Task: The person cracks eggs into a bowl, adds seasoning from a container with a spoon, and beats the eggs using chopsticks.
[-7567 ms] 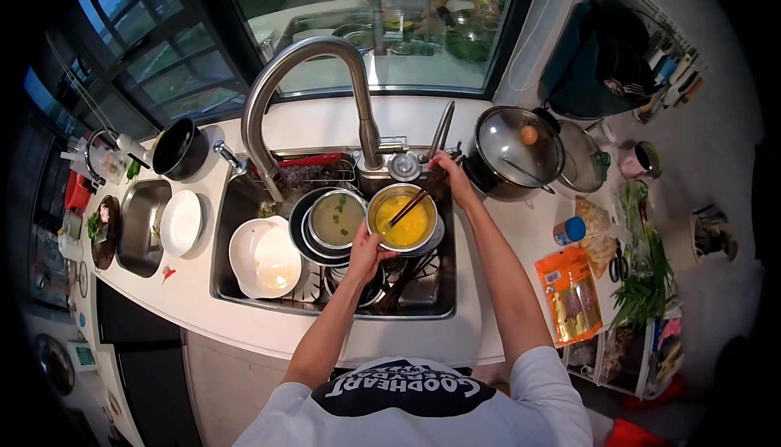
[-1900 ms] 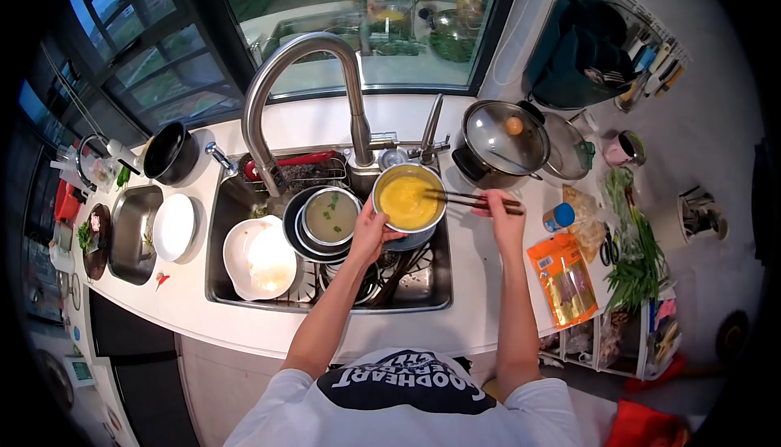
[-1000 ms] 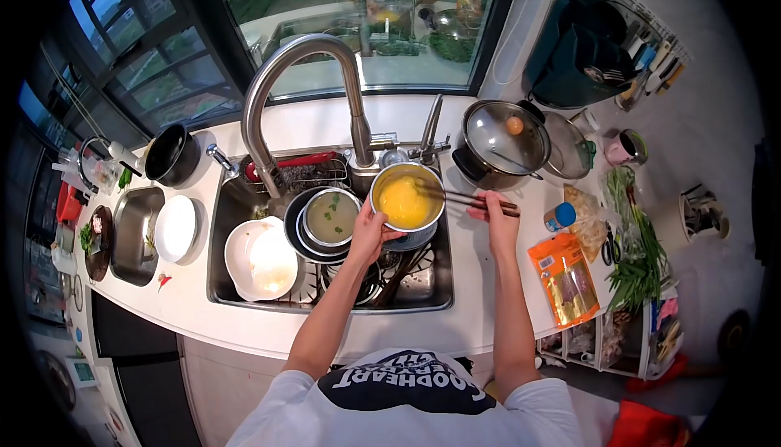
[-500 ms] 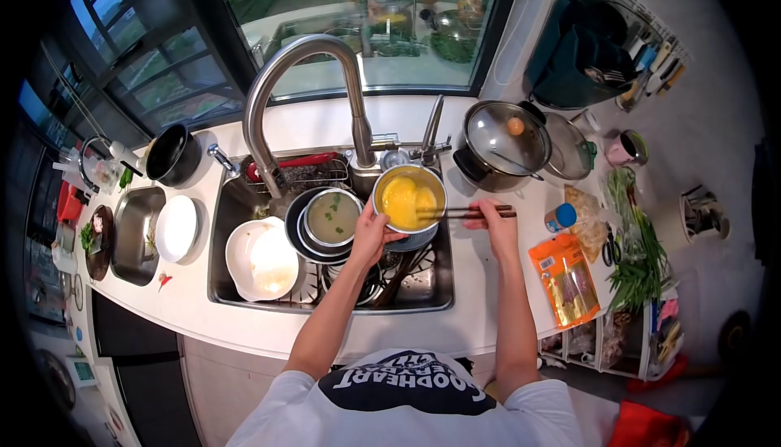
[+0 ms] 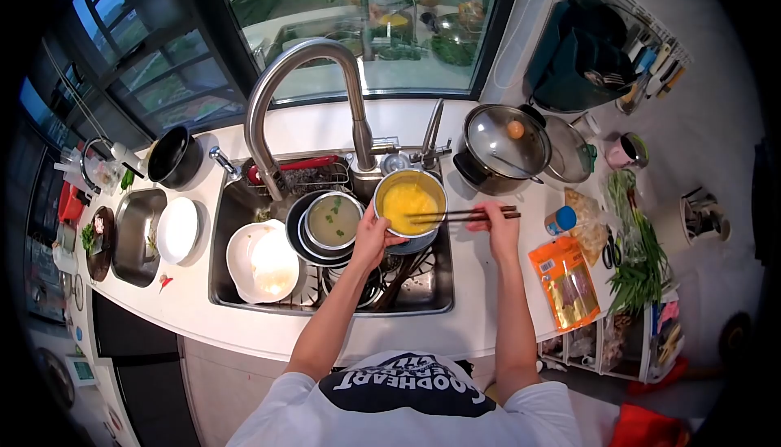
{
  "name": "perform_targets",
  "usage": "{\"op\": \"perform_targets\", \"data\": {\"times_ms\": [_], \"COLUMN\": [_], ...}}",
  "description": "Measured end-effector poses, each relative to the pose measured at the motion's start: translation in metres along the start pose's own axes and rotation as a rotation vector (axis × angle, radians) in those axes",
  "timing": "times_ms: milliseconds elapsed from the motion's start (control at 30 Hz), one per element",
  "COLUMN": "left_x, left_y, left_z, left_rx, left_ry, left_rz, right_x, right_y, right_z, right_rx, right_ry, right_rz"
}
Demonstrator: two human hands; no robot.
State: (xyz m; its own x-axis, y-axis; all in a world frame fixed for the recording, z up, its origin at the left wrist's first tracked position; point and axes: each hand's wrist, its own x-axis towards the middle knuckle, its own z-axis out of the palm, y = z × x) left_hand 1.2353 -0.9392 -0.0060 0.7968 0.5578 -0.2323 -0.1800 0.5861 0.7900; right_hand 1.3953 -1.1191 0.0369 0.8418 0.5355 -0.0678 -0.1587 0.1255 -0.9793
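Bowl and chopsticks. My left hand (image 5: 372,244) clasps the metal bowl (image 5: 411,175) above the sink's (image 5: 426,287) right side; my right hand (image 5: 499,230), pinching chopsticks (image 5: 465,216), has shifted nearer and rightward.

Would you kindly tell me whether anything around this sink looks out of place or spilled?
A small red item, perhaps a chili, lies alone on the counter near the white dish, as if dropped. No spill shows around the held bowl.

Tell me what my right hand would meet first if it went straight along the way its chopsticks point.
Likely the bowl, at its right rim: the chopsticks run from your right hand into it. Relative height is hard to judge.
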Motion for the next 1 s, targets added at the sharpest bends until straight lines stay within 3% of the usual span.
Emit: {"op": "perform_targets", "data": {"times_ms": [67, 167, 267, 367, 467, 500, 633, 733, 833, 933, 1000], "left_x": [-0.0004, 0.0027, 0.0041, 0.0042, 0.0059, 0.0047, 0.0019, 0.0059, 0.0059, 0.0071, 0.0063], "left_y": [-0.0002, -0.0032, -0.0036, -0.0036, -0.0029, -0.0018, 0.0011, 0.0005, 0.0007, -0.0007, -0.0010], "left_z": [-0.0002, -0.0055, -0.0057, -0.0071, -0.0071, -0.0064, -0.0033, -0.0050, -0.0048, -0.0075, -0.0079], "left_rx": [-0.003, -0.011, -0.023, -0.022, -0.020, -0.021, -0.002, -0.009, 0.002, 0.018, 0.005], "left_ry": [-0.007, -0.031, -0.040, -0.048, -0.054, -0.051, -0.034, -0.031, -0.032, -0.043, -0.034], "left_rz": [-0.006, -0.011, -0.013, -0.006, -0.004, -0.006, 0.003, -0.010, -0.012, -0.012, -0.009], "right_x": [0.0033, -0.0008, 0.0017, 0.0025, 0.0012, 0.0035, 0.0015, 0.0042, 0.0044, 0.0068, 0.0038], "right_y": [0.0038, -0.0003, 0.0016, 0.0020, -0.0003, 0.0024, 0.0019, 0.0024, 0.0031, 0.0061, 0.0028], "right_z": [0.0033, -0.0034, 0.0015, -0.0002, 0.0009, 0.0028, -0.0031, 0.0040, -0.0003, -0.0002, -0.0009], "right_rx": [0.024, -0.051, 0.041, -0.041, 0.026, 0.019, -0.053, 0.009, -0.057, 0.047, -0.016], "right_ry": [0.150, -0.072, 0.137, -0.006, 0.062, 0.116, -0.101, 0.108, -0.075, 0.059, -0.007], "right_rz": [-0.134, 0.067, -0.082, 0.045, 0.016, -0.103, 0.039, -0.100, 0.064, -0.034, 0.017]}}
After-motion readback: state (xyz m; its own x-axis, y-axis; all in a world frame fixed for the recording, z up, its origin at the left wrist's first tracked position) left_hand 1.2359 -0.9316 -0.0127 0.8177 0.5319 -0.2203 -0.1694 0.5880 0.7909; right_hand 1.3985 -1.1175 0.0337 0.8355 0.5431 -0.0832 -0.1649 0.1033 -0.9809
